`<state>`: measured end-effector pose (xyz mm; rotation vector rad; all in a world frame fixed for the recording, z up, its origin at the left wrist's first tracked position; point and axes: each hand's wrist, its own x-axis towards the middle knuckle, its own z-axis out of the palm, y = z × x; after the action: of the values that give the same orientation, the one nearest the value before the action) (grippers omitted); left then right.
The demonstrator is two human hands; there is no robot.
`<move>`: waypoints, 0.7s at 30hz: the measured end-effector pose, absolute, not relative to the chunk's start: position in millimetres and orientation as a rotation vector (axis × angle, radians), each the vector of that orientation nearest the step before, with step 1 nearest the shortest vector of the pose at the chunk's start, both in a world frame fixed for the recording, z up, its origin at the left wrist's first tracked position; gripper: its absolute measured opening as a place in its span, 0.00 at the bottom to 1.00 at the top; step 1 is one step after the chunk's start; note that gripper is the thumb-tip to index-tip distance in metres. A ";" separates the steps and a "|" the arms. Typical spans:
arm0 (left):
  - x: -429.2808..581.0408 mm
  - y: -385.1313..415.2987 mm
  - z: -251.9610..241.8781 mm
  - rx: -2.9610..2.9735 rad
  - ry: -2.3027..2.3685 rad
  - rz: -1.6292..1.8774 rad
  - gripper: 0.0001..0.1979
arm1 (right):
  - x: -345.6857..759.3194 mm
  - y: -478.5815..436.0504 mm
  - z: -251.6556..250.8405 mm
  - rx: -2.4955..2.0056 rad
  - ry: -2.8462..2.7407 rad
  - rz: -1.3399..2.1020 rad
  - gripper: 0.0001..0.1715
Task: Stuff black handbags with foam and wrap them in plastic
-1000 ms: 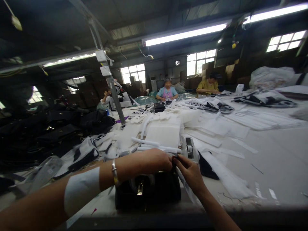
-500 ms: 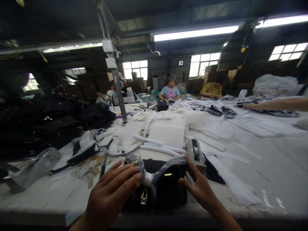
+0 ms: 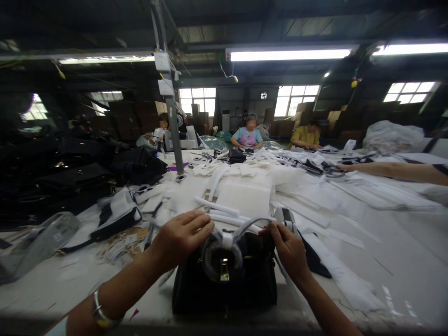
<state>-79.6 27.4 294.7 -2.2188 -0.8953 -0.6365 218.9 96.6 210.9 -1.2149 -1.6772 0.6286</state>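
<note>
A black handbag stands upright near the table's front edge, its gold-coloured clasp facing me. Its strap is wrapped in greyish film, bound by a white band, and hangs in a loop over the front. My left hand has its fingers closed at the upper left of the wrapped strap; the fingertips partly cover the spot. At the upper right, my right hand pinches the strap's other side between thumb and fingers.
White padding sheets and strips lie behind the bag. A grey tape dispenser stands behind my right hand. Black bags are piled left, near a metal post. A co-worker's arm reaches in from the right; several people sit opposite.
My left hand has risen off the buckle area to the strap's upper left, its fingers now closed. More of the bag's front shows, and the strap loop hangs rounder. The co-worker's arm reaches further left.
</note>
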 end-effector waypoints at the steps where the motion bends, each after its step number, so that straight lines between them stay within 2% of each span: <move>1: -81.5 34.0 296.0 -2.226 -1.068 -0.713 0.09 | 215.8 100.3 213.2 -1.246 -1.660 0.637 0.28; 4: -88.8 59.0 296.1 -2.203 -1.684 -0.974 0.11 | 204.6 115.9 219.6 -1.281 -1.661 0.699 0.28; 6: -96.1 81.4 292.9 -2.170 -1.924 -1.077 0.12 | 196.2 130.3 221.9 -1.266 -1.676 0.790 0.28; 14: -132.2 170.4 257.4 -2.169 -2.649 -1.201 0.15 | 165.4 190.1 210.4 -1.288 -1.703 1.067 0.30; 21: -153.0 173.2 226.7 -2.425 -2.983 -1.235 0.17 | 157.2 199.5 198.6 -1.326 -1.809 1.354 0.34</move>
<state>-153.0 173.2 226.7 -2.4255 -2.9827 -1.2346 157.2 199.5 198.6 -1.3264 -1.8094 1.3543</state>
